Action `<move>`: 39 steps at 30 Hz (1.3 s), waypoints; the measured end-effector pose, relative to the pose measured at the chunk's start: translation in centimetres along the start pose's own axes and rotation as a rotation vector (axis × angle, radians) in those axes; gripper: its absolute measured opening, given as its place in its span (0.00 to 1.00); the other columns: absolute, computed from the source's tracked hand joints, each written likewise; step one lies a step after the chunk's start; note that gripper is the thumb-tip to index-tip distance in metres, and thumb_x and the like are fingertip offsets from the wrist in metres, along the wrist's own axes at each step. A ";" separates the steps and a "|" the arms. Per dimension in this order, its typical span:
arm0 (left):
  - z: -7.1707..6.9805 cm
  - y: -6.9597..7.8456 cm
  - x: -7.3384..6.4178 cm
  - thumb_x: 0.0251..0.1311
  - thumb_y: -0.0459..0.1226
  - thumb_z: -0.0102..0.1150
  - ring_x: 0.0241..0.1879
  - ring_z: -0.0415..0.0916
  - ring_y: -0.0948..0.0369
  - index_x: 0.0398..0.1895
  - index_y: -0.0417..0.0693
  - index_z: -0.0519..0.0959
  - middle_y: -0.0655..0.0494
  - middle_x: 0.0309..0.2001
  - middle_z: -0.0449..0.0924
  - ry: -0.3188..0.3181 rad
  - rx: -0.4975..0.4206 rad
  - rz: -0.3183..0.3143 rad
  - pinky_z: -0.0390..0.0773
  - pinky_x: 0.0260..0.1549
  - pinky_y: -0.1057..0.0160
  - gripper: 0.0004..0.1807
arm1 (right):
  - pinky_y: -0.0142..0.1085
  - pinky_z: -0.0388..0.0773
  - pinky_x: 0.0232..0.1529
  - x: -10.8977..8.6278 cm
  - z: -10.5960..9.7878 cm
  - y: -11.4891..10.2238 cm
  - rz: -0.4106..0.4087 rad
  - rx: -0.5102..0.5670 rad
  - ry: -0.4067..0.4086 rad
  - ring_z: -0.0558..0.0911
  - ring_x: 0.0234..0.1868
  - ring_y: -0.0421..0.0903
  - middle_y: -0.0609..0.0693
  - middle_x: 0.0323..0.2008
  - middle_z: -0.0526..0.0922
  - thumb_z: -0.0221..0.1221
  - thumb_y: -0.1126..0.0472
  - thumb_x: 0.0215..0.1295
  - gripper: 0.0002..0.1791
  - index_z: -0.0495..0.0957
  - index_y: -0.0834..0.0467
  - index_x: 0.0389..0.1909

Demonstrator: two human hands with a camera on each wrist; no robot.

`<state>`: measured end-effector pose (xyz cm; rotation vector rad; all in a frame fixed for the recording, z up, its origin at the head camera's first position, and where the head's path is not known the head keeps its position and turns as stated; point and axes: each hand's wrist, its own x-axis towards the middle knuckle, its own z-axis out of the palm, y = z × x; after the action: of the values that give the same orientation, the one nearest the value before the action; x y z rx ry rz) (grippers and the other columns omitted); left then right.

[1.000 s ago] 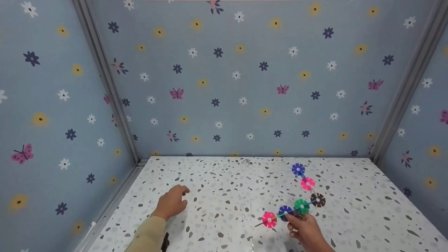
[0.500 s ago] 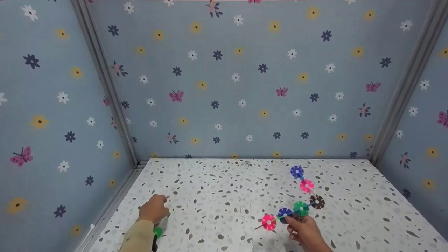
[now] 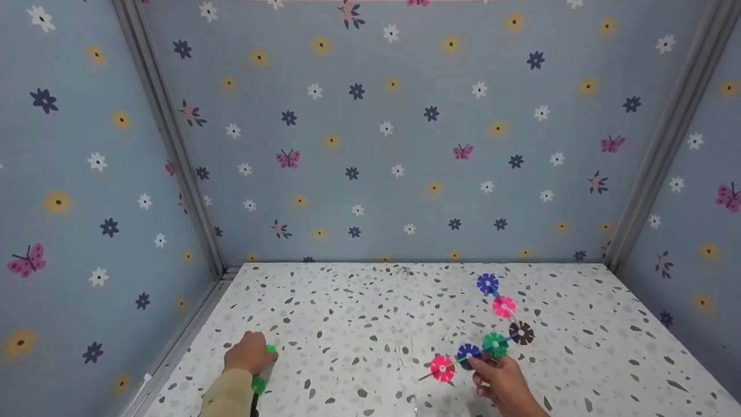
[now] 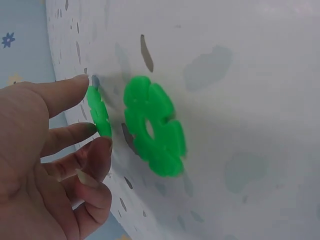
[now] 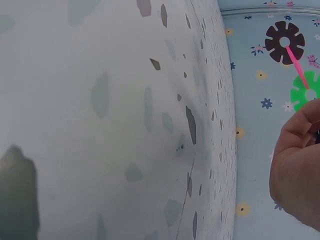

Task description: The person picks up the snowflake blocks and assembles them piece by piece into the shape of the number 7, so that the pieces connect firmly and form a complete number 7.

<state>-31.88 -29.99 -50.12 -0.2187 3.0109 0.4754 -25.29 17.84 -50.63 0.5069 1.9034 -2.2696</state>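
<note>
In the head view, my left hand (image 3: 249, 354) is down at the left of the table, beside a flat green notched plastic disc (image 3: 259, 385). The left wrist view shows thumb and fingers spanning the edges of a second green notched disc (image 4: 101, 114); the first green disc (image 4: 155, 127) lies nearer the camera. At the right, my right hand (image 3: 505, 379) pinches a chain of linked notched discs near its dark blue disc (image 3: 469, 355). Green (image 3: 495, 344), brown (image 3: 522, 333) and pink discs (image 3: 443, 369) also belong to it. The right wrist view shows the chain against the wall, above the table.
The speckled white table (image 3: 359, 324) is enclosed by patterned blue walls (image 3: 370, 145) at the back and sides. Grey metal frame posts (image 3: 168, 139) stand at the corners. A thin stick (image 3: 427, 376) pokes out beyond the chain's near pink disc.
My left hand has moved left and down to the table, and its fingers have closed around a green disc. My right hand and the chain have stayed nearly in place.
</note>
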 end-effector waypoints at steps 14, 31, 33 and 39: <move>0.4 0.5 -0.1 0.51 0.35 0.72 0.36 0.76 0.52 0.42 0.36 0.77 0.47 0.37 0.78 0.004 -0.205 0.034 0.77 0.37 0.48 0.18 | 0.36 0.73 0.27 0.3 -0.1 0.0 0.001 -0.018 -0.014 0.73 0.25 0.44 0.54 0.29 0.78 0.61 0.64 0.68 0.11 0.69 0.65 0.41; 2.1 7.4 -1.5 0.62 0.32 0.62 0.21 0.74 0.60 0.42 0.41 0.76 0.52 0.27 0.74 -0.020 -0.457 0.247 0.76 0.18 0.61 0.07 | 0.37 0.73 0.28 0.3 0.0 0.1 0.000 0.004 -0.013 0.73 0.27 0.45 0.53 0.31 0.78 0.61 0.65 0.68 0.10 0.70 0.64 0.41; 2.2 8.2 -1.7 0.63 0.33 0.61 0.21 0.74 0.60 0.43 0.41 0.76 0.53 0.26 0.75 -0.032 -0.491 0.270 0.76 0.19 0.61 0.08 | 0.37 0.73 0.28 0.3 0.0 0.1 -0.001 0.009 -0.016 0.73 0.27 0.45 0.53 0.31 0.78 0.61 0.65 0.68 0.10 0.70 0.65 0.41; 2.6 10.5 -2.5 0.66 0.35 0.59 0.18 0.75 0.60 0.45 0.42 0.75 0.53 0.25 0.79 -0.108 -0.643 0.347 0.76 0.18 0.61 0.08 | 0.37 0.73 0.27 0.3 0.0 0.2 0.003 0.012 -0.010 0.73 0.25 0.44 0.54 0.30 0.76 0.60 0.66 0.69 0.11 0.69 0.66 0.43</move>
<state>-30.91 -18.97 -49.22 0.2908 2.6881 1.4223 -25.49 17.86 -50.88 0.4989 1.8850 -2.2784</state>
